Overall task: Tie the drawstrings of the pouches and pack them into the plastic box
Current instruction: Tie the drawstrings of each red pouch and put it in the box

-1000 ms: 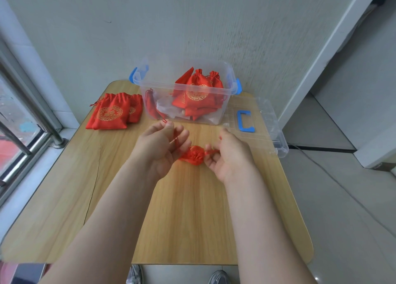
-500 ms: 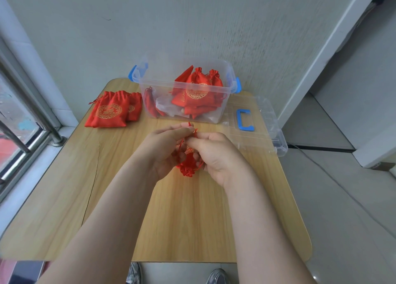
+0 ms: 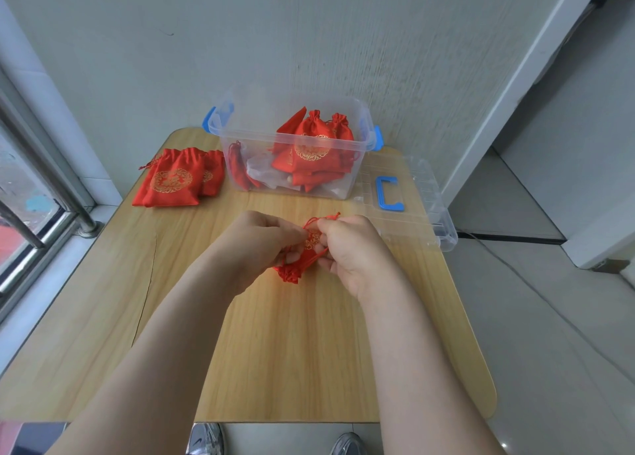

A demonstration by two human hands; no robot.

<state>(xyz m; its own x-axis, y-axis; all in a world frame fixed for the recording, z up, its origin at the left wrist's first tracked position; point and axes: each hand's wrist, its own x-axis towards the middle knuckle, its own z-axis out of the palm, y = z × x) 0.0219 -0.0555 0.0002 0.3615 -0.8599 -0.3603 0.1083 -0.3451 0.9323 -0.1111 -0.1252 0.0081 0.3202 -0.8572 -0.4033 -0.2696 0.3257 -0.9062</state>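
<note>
Our left grip (image 3: pixel 261 245) pinches the red cords on the near side of a small red pouch (image 3: pixel 288 273), which hangs between our hands just above the worktop (image 3: pixel 275 351). Our right grip (image 3: pixel 347 248) is curled round the drawstrings (image 3: pixel 323 218), whose knotted ends stick up past its knuckles. We judge ourselves midway through tying this pouch: its mouth is gathered into a tight ruffle, and the next move calls for crossing the cords and drawing them snug without letting the gather slacken. The fabric looks like soft, shiny red satin, bunched, with a gold emblem partly hidden by our fingers. At the far left of the worktop lies a pile of flat pouches (image 3: pixel 171 179), which we take to be waiting their turn. Behind our hands, the clear plastic box (image 3: pixel 254 138) holds several tied pouches (image 3: pixel 312 148), and its lid (image 3: pixel 417 186) lies just to its right.
</note>
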